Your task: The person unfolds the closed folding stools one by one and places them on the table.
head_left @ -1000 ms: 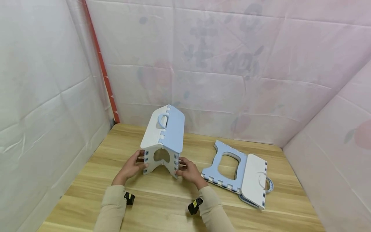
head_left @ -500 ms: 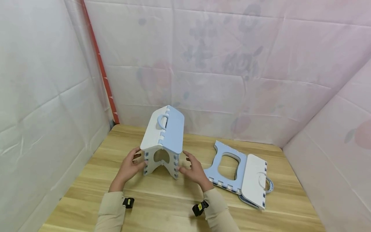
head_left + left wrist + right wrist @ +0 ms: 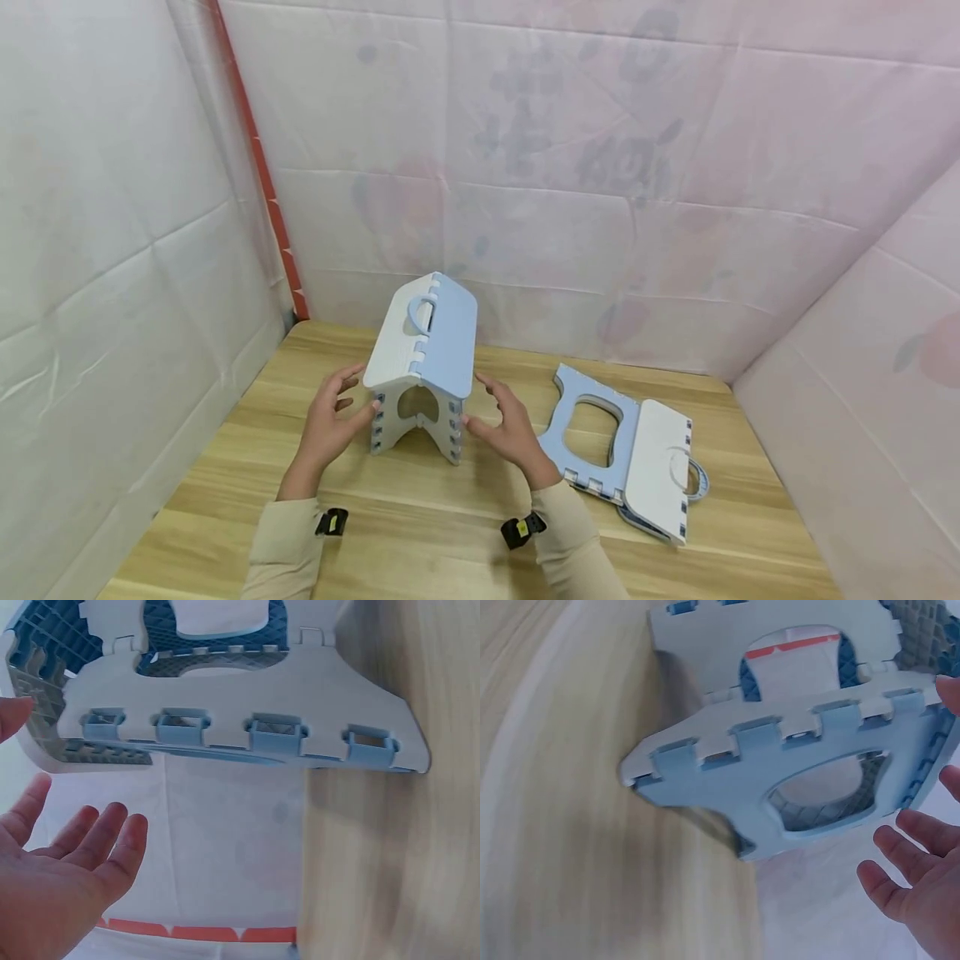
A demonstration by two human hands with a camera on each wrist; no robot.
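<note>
A white and light-blue folding step stool (image 3: 450,342) stands on the wooden table, its top peaked like a roof and a blue loop handle at the ridge. My left hand (image 3: 330,417) is at its left side with fingers spread and thumb tip close to the front edge. On the other side my right hand (image 3: 510,425) has its fingers apart, the thumb right by the stool's hinged edge. In the left wrist view the left fingers (image 3: 97,840) are spread below the stool's top. The right wrist view has the right fingers (image 3: 900,862) beside the blue side panel.
A second folding stool (image 3: 652,467) of the same colours lies folded flat on the table (image 3: 420,533) to the right, its handle pointing right. White patterned sheeting (image 3: 540,167) rises behind the table and on both sides. A red strip (image 3: 258,158) runs down the back left corner.
Both hands have loosened from the stool's sides and shifted slightly up and outward, fingers spreading. The standing stool has stayed in place, as has the folded one.
</note>
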